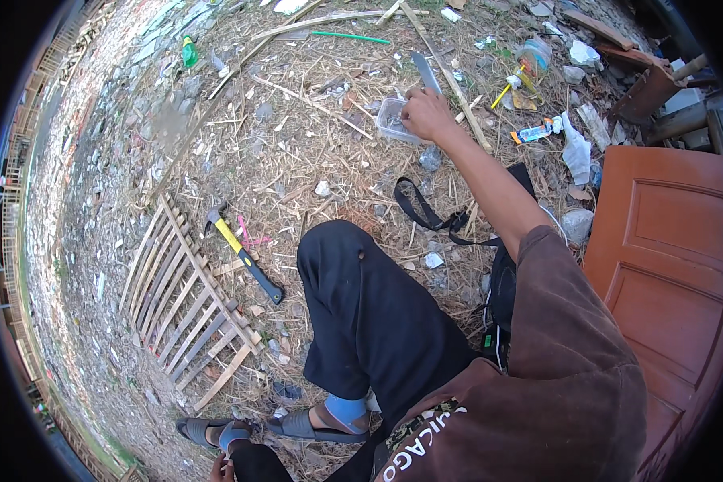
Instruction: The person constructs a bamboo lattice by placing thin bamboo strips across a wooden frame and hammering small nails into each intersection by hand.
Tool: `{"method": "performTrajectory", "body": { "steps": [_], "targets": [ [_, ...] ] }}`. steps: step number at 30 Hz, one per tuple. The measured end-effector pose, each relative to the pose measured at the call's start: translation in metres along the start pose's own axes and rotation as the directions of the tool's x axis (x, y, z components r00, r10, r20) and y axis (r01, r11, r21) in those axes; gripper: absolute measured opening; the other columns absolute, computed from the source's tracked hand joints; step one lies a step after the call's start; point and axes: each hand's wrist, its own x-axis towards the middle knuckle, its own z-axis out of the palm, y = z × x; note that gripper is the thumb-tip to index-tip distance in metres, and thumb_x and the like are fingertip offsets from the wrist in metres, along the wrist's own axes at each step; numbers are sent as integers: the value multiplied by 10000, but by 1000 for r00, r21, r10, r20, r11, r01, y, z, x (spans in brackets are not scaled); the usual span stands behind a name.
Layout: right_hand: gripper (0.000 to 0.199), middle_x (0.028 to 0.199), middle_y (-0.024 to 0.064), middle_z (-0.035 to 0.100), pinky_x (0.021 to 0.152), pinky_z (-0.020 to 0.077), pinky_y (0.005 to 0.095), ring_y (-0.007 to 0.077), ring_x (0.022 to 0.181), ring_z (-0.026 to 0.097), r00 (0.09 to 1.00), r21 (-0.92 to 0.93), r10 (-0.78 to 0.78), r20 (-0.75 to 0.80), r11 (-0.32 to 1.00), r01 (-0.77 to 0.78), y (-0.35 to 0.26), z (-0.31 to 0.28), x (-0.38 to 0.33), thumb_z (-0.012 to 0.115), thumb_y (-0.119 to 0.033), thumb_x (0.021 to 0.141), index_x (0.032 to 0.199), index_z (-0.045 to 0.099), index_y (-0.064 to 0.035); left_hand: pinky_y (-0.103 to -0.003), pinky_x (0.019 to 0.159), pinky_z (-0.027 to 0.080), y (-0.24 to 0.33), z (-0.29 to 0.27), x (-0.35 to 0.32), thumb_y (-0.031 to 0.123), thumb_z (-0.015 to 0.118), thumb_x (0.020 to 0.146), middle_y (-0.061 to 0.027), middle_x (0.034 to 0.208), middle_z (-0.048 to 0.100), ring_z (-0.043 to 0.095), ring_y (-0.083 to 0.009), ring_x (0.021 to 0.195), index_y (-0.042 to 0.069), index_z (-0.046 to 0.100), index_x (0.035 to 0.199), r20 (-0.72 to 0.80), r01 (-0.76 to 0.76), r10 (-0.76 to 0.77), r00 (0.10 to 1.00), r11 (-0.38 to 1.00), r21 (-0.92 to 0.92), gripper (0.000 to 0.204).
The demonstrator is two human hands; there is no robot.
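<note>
Straw-littered ground (outdoors, debris throughout). Right hand [427, 114], upper centre, reached into clear plastic container [395, 120], fingers curled; grip indeterminate. Hammer [241, 253] lay centre-left beside wooden slat frame [186, 301].

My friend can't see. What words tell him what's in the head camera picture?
A seated person's right hand reaches into a small clear plastic tub on straw-littered ground. A yellow-handled hammer lies beside a wooden slat frame; the left hand rests near a sandal.

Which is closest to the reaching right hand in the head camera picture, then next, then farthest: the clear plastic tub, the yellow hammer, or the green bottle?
From the right hand:
1. Clear plastic tub, touching its fingers.
2. Yellow hammer, lower left by the wooden lattice.
3. Green bottle, far upper left.
</note>
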Motion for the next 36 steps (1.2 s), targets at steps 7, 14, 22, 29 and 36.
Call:
{"method": "performTrajectory", "body": {
  "steps": [7, 14, 22, 29, 36],
  "targets": [
    [280, 1268, 64, 608, 1053, 391, 522, 311, 1265, 498, 998, -49, -34, 61, 998, 37, -4, -1, 10, 735, -209, 799, 1040, 750, -67, -366, 921, 510, 10, -4, -5, 238, 598, 1008, -178, 1259, 649, 639, -266, 1084, 95, 566, 1409, -20, 2, -2, 1000, 1000, 5, 428],
    [200, 1238, 47, 617, 1047, 397, 516, 306, 1258, 509, 988, 12, -38, 147, 999, 37, 1, -15, 6, 747, -215, 782, 967, 774, -142, -367, 912, 512, 13, -3, -9, 218, 604, 1000, -178, 1237, 662, 647, -263, 1069, 92, 578, 1395, -35, 3, -4, 999, 1000, -6, 416],
    [158, 1238, 46, 632, 1030, 410, 502, 312, 1213, 541, 996, -7, 10, 94, 1000, -9, -3, 2, 13, 756, -220, 749, 883, 774, -136, -367, 901, 514, 17, -4, -12, 195, 610, 991, -179, 1212, 677, 655, -260, 1052, 87, 593, 1378, -49, 0, -1, 999, 1000, -3, 403],
    [145, 1197, 53, 659, 1000, 425, 490, 309, 1175, 570, 1000, 34, -27, 15, 999, 27, -3, -2, 8, 757, -196, 702, 806, 757, -96, -368, 892, 516, 24, -1, -19, 175, 615, 983, -179, 1190, 689, 663, -257, 1037, 84, 605, 1364, -61, -13, 14, 998, 1000, 5, 392],
    [169, 939, 133, 733, 824, 549, 442, 329, 910, 702, 985, 93, 81, -150, 993, -68, 2, -61, -12, 743, -214, 740, 841, 773, -82, -371, 978, 488, 68, -14, -10, 199, 629, 974, -207, 1363, 599, 614, -309, 1174, 101, 543, 1431, 50, -4, -8, 999, 969, 245, 475]
  ]
}}
